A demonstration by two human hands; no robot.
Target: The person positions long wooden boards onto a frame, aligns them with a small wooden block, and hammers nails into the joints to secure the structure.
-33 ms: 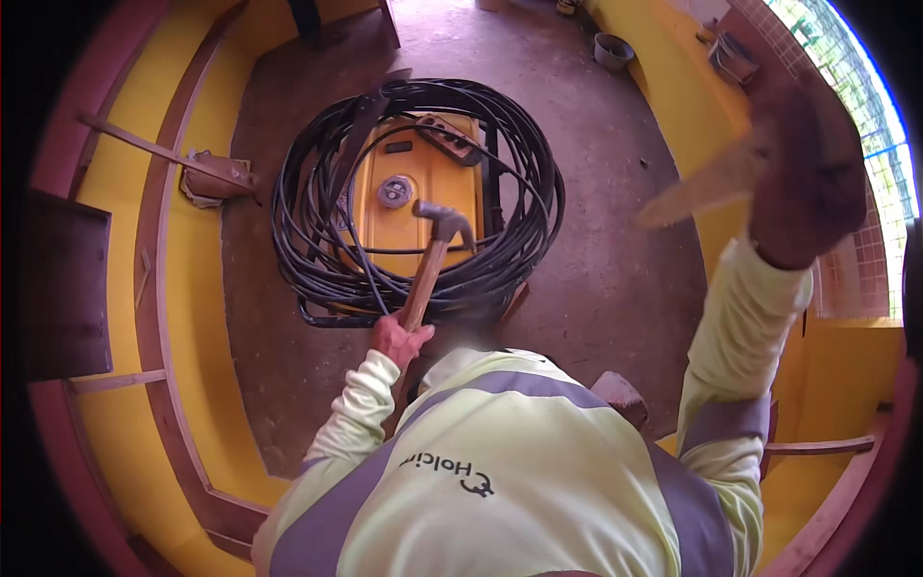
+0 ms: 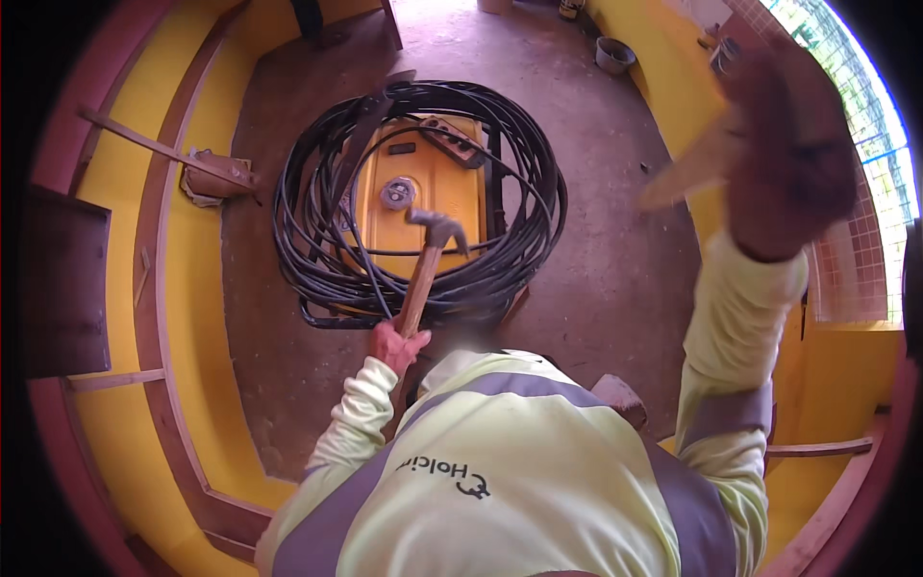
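My left hand [image 2: 398,346] is closed round the wooden handle of a claw hammer [image 2: 420,274], its metal head pointing away from me. Beneath the hammer head sits a yellow machine [image 2: 413,226] with a round cap, like a generator. A thick coil of black cable [image 2: 538,192] rings its top. High at the right, my right hand [image 2: 793,178] is raised and closed round a flat, pale piece of wood [image 2: 692,173]. Motion blur softens that hand and the wood.
A dark blade-shaped tool [image 2: 361,130] lies across the coil, near a block with round holes [image 2: 452,142]. A bucket [image 2: 613,56] stands by the right wall. Timber strips [image 2: 159,149] and a brown paper bundle [image 2: 213,179] are along the left wall. Mesh [image 2: 856,87] covers the right opening.
My right hand has shifted slightly left with the wood. The hammer head has moved a little left and away from me, still in my left hand.
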